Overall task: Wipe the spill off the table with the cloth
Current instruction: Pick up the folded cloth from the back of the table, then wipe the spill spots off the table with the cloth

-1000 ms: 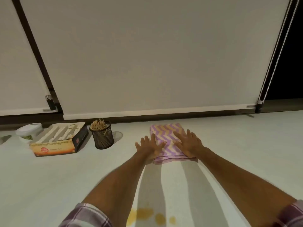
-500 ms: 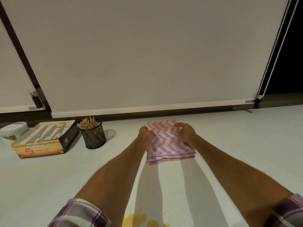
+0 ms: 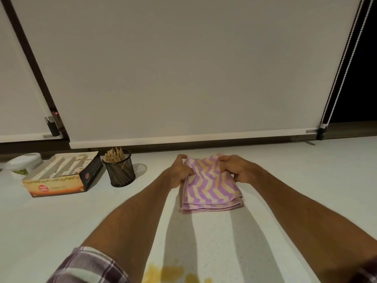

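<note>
Since a second ago your hands went from flat to pinching: left hand [image 3: 180,170] and right hand [image 3: 234,168] grip the cloth's [image 3: 210,186] far corners. Soft, light, folded; lift by those corners toward the spill [image 3: 171,273] on the counter [image 3: 61,231].

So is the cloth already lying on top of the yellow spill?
No, the folded cloth lies farther out on the table, gripped by both hands, while the yellow spill sits apart at the near edge.

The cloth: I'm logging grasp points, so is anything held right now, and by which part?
Both hands grip the folded cloth at its far end: left hand on the far-left edge, right hand on the far-right corner. Its near end lies on the table.
</note>
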Motion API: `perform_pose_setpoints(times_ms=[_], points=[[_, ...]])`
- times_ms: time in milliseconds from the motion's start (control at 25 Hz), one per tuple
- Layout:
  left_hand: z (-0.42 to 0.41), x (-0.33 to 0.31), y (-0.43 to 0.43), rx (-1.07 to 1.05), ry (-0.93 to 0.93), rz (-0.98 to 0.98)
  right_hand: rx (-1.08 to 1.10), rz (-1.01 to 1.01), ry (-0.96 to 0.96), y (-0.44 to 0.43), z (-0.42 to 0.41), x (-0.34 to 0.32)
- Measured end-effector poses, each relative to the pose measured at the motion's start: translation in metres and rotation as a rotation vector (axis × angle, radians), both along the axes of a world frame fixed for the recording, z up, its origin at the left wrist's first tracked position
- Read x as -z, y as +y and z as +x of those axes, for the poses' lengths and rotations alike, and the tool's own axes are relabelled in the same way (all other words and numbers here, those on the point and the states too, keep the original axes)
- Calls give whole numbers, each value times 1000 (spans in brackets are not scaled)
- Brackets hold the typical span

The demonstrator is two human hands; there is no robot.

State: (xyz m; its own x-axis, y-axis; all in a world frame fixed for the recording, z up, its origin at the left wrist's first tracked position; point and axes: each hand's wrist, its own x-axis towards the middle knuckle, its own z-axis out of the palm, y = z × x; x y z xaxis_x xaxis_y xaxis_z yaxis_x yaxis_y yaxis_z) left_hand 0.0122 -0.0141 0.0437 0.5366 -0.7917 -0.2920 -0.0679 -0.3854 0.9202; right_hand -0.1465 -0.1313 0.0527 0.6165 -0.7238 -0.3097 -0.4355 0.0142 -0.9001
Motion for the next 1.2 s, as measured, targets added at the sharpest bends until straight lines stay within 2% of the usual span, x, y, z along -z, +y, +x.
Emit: perform_pose_setpoints(times_ms=[200,520,840,1080,1200], points=[[-15,-45,49,220,-84,-17,-76,-46,-71,35,-26,-33],[-68,-79,154,301,-119,-133,-144,19,-167,126,-94,-62],[-139,-85,263,353,-60,-201,-146,110,-78,239,-187,-76],[-195,-71,328,423,-5,-156,-86,131,36,307,-254,-68],[-220,-55,348,483,-41,-134,-113,119,102,328,-286,-56]])
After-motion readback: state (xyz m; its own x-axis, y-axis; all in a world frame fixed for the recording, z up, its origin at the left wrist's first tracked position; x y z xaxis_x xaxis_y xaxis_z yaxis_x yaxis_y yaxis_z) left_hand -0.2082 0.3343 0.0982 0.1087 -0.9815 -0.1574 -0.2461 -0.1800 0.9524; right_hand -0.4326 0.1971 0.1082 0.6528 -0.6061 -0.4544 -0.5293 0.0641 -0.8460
